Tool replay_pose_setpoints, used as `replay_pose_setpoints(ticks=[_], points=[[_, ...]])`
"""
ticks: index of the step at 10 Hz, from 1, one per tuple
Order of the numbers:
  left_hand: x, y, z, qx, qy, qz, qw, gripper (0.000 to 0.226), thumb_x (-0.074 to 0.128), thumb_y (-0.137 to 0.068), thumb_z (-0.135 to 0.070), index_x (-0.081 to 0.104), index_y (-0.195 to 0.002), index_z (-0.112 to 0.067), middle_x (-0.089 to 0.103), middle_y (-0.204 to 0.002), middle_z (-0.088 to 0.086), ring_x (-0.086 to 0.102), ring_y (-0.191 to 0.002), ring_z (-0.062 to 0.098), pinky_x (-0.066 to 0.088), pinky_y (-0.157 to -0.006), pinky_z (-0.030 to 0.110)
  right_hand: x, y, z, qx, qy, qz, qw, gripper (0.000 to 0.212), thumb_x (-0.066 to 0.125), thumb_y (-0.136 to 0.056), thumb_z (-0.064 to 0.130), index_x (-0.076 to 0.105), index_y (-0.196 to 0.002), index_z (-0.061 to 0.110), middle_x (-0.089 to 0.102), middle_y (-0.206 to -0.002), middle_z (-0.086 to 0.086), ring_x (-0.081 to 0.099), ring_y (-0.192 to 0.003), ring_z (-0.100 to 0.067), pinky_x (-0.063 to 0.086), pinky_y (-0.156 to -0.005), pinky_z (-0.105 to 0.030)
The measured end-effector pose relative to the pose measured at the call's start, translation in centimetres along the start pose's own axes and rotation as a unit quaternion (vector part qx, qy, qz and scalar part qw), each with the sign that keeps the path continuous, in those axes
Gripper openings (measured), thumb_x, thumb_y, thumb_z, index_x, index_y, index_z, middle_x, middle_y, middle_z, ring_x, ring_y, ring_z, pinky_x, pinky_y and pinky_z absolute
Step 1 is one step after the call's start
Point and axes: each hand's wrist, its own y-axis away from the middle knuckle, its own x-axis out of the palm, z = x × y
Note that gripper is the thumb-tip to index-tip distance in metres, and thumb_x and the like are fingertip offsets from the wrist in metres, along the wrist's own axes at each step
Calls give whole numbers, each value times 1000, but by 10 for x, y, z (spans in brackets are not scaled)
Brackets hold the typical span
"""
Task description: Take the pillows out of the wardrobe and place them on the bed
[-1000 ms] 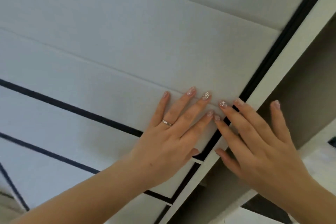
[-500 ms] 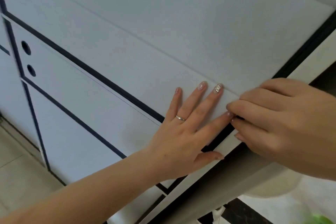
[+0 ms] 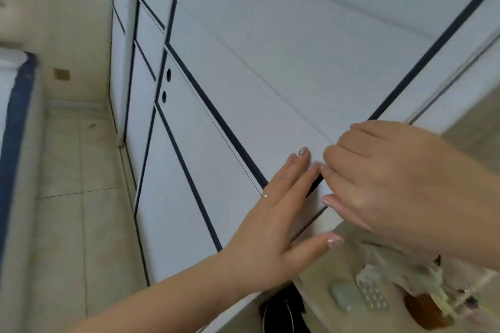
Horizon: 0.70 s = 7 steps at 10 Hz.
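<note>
The white wardrobe door [image 3: 270, 67] with dark trim lines fills the middle of the head view. My left hand [image 3: 276, 224] lies flat against the door near its right edge, fingers spread, a ring on one finger. My right hand [image 3: 378, 178] has its fingers curled around the dark edge strip of that door, fingertips touching those of the left. To the right of the edge an opening shows the wardrobe's inside [image 3: 476, 138]. No pillow is visible. A strip of the bed [image 3: 13, 121], white with a blue band, is at the far left.
A shelf [image 3: 335, 265] at lower right carries small items: a blister pack [image 3: 373, 292], a pale box and a brown round object [image 3: 424, 308]. A dark object [image 3: 284, 308] sits below it. Beige tiled floor [image 3: 75, 197] runs between bed and wardrobe.
The view has swung left and down, bringing floor, bed edge and shelf items into sight. My right hand went from flat to curled on the door edge; the left stays flat.
</note>
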Motion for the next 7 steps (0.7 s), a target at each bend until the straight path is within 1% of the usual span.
replay_pose_setpoints(ticks=[1,2,3,4,5,6,7], points=[[8,6,-14,-51,-4,-39,998,70,63,-91,-27,27,-150,-13,14,-162,0,4,-149,6,16,-120,36,-1,0,0,-7,18,-61,998,31,53,-84,19,47,-53,15,43,-54,-3,44,-50,-23,44,-46,-34],[12,9,-22,-71,-11,-62,995,59,62,-92,-25,40,-145,-13,25,-160,-2,21,-147,8,26,-117,34,2,0,1,-14,36,-78,996,32,56,-81,20,44,-51,19,42,-53,0,43,-49,-22,41,-45,-32],[11,10,-26,-69,-32,-60,995,37,60,-93,-22,57,-128,-12,51,-140,-3,48,-121,14,42,-99,27,1,-3,2,11,44,-78,996,37,49,-84,27,48,-48,19,45,-52,0,44,-48,-21,38,-43,-31],[12,13,-28,-75,-57,-66,993,25,58,-93,-22,61,-115,-10,58,-118,-4,52,-102,19,50,-85,42,-1,-6,4,28,52,-45,997,38,51,-82,32,50,-48,18,46,-51,-1,43,-49,-22,31,-45,-30],[15,12,-32,-82,-61,-67,992,30,57,-93,-23,58,-122,-13,57,-124,-5,52,-106,18,49,-88,41,-4,-8,7,67,37,28,997,37,50,-84,35,54,-51,18,49,-52,0,46,-51,-22,30,-47,-30],[2,12,-35,-102,-45,-32,993,34,55,-95,-20,56,-129,-17,58,-130,-5,53,-110,10,48,-93,28,-3,-26,16,131,-35,45,990,34,38,-94,39,50,-67,21,47,-63,3,46,-60,-22,27,-48,-29],[-35,20,-36,-185,27,8,982,33,55,-96,-24,60,-127,-17,64,-127,-8,58,-115,0,45,-100,18,-6,-50,25,190,-158,55,967,38,31,-93,49,60,-87,25,61,-78,4,54,-69,-21,23,-47,-28]])
